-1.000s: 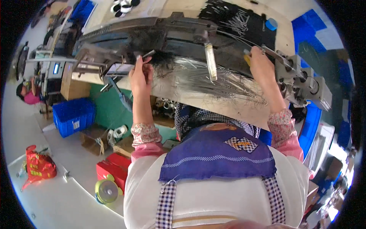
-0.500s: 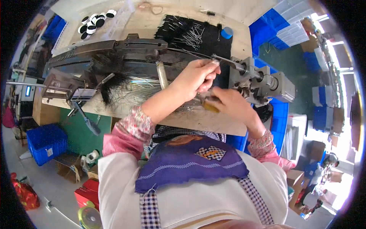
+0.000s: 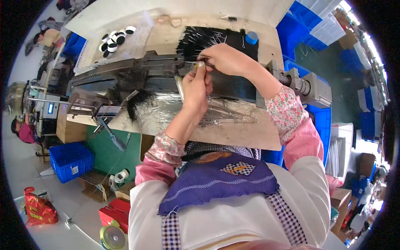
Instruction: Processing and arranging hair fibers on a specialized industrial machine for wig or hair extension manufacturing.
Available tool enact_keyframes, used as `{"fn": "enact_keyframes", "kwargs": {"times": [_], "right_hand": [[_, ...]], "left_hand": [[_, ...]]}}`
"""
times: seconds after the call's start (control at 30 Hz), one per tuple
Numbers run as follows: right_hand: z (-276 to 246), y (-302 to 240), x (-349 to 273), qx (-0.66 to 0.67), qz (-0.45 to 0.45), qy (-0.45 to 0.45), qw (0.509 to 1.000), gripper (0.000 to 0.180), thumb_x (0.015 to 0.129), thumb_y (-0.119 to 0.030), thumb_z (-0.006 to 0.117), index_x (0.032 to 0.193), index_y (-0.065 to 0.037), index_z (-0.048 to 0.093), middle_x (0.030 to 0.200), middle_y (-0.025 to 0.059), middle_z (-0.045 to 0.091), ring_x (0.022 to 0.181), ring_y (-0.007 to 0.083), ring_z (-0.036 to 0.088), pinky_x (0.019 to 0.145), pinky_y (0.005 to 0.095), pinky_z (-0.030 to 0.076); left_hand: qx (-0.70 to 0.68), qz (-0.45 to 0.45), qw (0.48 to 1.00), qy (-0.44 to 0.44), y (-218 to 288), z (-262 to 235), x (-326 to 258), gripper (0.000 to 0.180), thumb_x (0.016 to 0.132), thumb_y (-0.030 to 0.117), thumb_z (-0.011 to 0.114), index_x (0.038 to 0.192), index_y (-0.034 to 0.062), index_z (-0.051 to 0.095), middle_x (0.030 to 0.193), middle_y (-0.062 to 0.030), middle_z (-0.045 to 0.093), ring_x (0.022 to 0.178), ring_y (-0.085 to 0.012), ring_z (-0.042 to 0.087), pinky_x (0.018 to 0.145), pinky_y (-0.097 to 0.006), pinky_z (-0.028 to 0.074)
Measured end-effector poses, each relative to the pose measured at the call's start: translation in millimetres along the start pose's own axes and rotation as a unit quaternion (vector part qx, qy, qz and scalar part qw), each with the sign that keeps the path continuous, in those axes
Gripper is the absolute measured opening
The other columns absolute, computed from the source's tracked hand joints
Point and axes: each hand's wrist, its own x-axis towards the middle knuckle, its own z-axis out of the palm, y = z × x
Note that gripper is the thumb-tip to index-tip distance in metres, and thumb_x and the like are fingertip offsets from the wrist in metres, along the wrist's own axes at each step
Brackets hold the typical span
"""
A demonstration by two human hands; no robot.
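Observation:
My left hand point(image 3: 196, 88) is closed in a pinch, thumb up, on a thin metal wire point(image 3: 191, 62) at the end of the dark metal slide point(image 3: 160, 63). Close against it, my right hand point(image 3: 223, 59) reaches across from the right with its fingers curled together at the same spot. What lies between the right fingertips is hidden. Below the hands, many loose thin wires point(image 3: 225, 114) and black bristles point(image 3: 141, 100) lie along the bench. Behind them, a black cloth point(image 3: 189, 36) carries several twisted-wire pieces.
A grey cylindrical machine head point(image 3: 298, 83) stands at the bench's right end. A blue cap point(image 3: 251, 38) sits on the cloth's corner. At the back left, a clear tray point(image 3: 141, 31) holds black-and-white round caps point(image 3: 112, 41). A metal bracket point(image 3: 89, 104) juts out at the left.
Both hands have moved left, away from the machine head to the slide's end. The right hand rose from below the left one and now meets it. The view has shifted somewhat.

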Motion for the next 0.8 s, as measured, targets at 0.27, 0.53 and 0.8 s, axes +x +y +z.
{"fn": "enact_keyframes", "kwargs": {"times": [0.27,0.53,0.8], "right_hand": [[-23.8,2.9,-1.9,0.339,0.159,-0.078,0.924,0.029,0.089,-0.010,0.058,0.114,0.004,0.059,0.080,0.0099,0.065,0.066,0.0155,0.063,0.061,0.0276,0.054],[-30.4,1.0,1.3,-0.004,0.015,-0.038,0.999,0.034,0.095,-0.027,0.051,0.122,-0.008,0.059,0.101,0.0175,0.060,0.104,0.0299,0.055,0.094,0.0372,0.041],[0.8,-49.7,-24.7,-0.142,-0.089,0.122,0.978,0.039,0.081,-0.003,0.056,0.120,-0.007,0.057,0.096,0.0129,0.053,0.091,0.0299,0.054,0.079,0.0400,0.042]], "left_hand": [[0.007,-0.006,1.000,0.023,-0.1,1.6,-5.7,0.031,0.099,0.034,0.046,0.091,0.0052,0.054,0.062,0.0008,0.046,0.048,-0.0112,0.041,0.046,-0.026,0.034],[-0.244,-0.071,0.956,-0.148,13.2,6.3,-1.3,0.074,0.093,0.061,0.033,0.132,-0.0010,0.034,0.131,-0.0177,0.044,0.130,-0.0274,0.037,0.111,-0.040,0.028],[-0.530,-0.105,0.755,-0.371,10.8,-26.1,10.1,0.076,0.095,0.059,0.028,0.131,-0.0070,0.035,0.140,-0.0214,0.036,0.132,-0.0322,0.034,0.111,-0.041,0.030]]}}
